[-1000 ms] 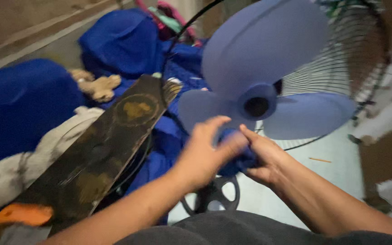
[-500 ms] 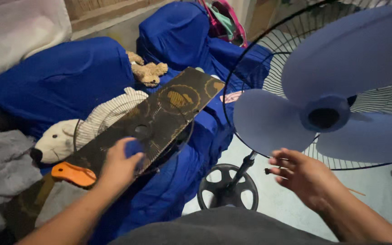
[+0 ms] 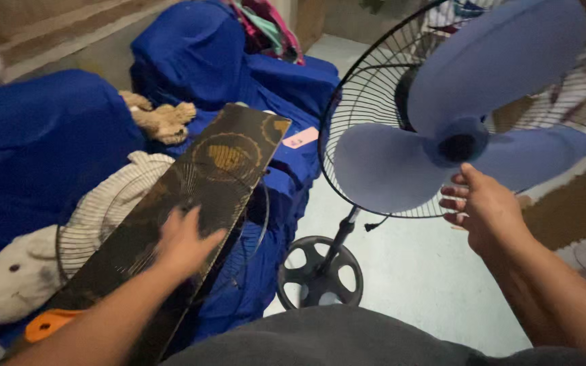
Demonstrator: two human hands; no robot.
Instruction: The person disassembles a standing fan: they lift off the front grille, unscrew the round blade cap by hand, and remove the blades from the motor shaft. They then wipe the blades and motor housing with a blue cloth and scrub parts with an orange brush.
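A stand fan with pale blue blades (image 3: 490,64) and a dark hub (image 3: 461,144) stands at the right, its front open, with only the black rear grille (image 3: 367,81) behind the blades. My right hand (image 3: 484,211) hovers just below the hub, fingers loosely apart and holding nothing. My left hand (image 3: 184,242) lies flat on a long black board with gold patterns (image 3: 222,159), which rests on a loose wire grille (image 3: 83,234). That hand is blurred, and I see nothing in it.
Blue-covered cushions (image 3: 42,142) fill the left and back. On them lie a brown teddy (image 3: 161,118), a white plush animal (image 3: 15,281) and a pink tag (image 3: 300,137). The fan's round black base (image 3: 320,271) stands on the pale floor. An orange piece (image 3: 45,324) sits at the board's near end.
My left hand left the fan hub and carried a small blue cap to the board, where it now lies flat. My right hand dropped away, then rose back near the hub.
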